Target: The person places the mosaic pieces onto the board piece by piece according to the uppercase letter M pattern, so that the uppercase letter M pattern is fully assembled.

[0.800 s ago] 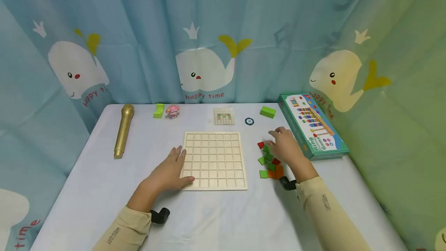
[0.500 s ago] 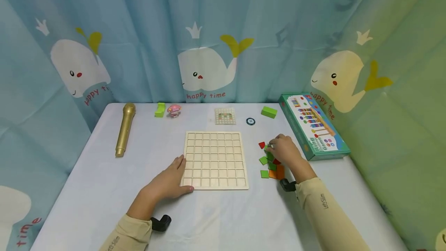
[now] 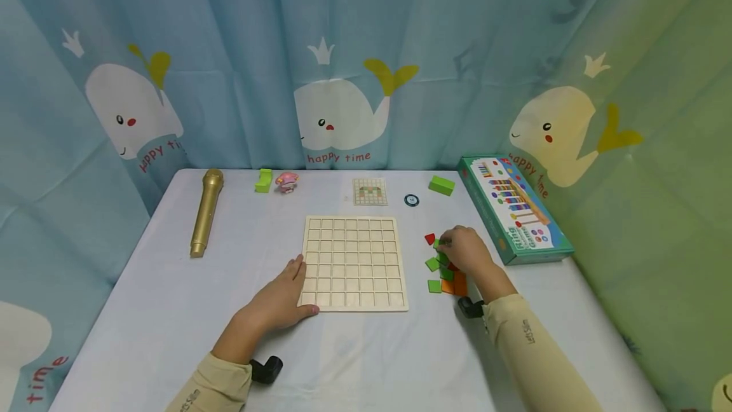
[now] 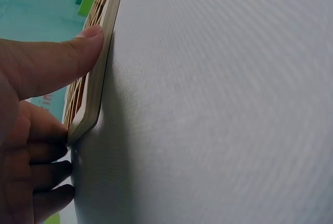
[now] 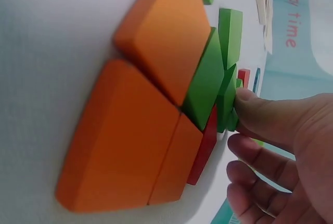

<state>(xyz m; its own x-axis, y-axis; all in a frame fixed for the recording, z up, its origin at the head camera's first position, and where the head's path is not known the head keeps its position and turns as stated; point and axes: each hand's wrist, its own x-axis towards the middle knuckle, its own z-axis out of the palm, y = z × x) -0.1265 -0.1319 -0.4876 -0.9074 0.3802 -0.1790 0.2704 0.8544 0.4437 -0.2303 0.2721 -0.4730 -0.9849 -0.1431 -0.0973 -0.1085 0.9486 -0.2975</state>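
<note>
In the head view my left hand [image 3: 279, 297] rests at the near left corner of a wooden grid board [image 3: 353, 266]. Its fingers lie along the board's left side, and its thumb touches the front rim, as the left wrist view also shows. To the right of the board, my right hand [image 3: 466, 250] is down at a small pile of coloured tiles. Thumb and forefinger pinch a green tile [image 5: 232, 120] at the pile's far end. Nearer the right wrist camera lie orange tiles [image 5: 119, 135], a red tile [image 5: 204, 148] and other green tiles [image 5: 205, 81].
Behind the board lie a pattern card [image 3: 370, 191], a round dark chip [image 3: 411, 199] and a green block [image 3: 441, 185]. A gold microphone [image 3: 206, 212], a notched green block [image 3: 264, 180] and a pink figurine [image 3: 286, 182] stand left. A green game box [image 3: 515, 208] sits right.
My right hand has come down from above the tiles, and its thumb and forefinger have closed at a green one. The left hand stays at the board's corner, its fingers drawn closer together.
</note>
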